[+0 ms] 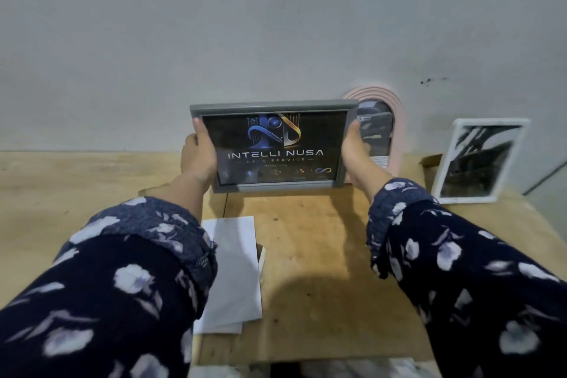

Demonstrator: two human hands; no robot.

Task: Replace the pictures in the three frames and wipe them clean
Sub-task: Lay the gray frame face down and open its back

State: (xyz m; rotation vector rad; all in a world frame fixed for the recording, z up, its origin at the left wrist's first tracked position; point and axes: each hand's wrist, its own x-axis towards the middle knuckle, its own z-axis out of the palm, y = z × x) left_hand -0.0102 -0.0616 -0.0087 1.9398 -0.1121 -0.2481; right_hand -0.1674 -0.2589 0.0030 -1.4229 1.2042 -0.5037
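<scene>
A grey picture frame [273, 190] with a dark "INTELLI NUSA" picture stands upright at the back of the wooden table, near the wall. My left hand [198, 152] grips its left edge, thumb on the front. My right hand [356, 150] grips its right edge the same way. Behind it, partly hidden, a pink arched frame [395, 123] leans on the wall. A white frame [483, 163] with a dark picture leans further right.
A sheet of white paper [233, 273] lies on the wooden table [316, 255] in front of the grey frame, with another sheet under it. A grey wall [276, 24] rises directly behind the frames. Cardboard [431, 159] shows between the pink and white frames.
</scene>
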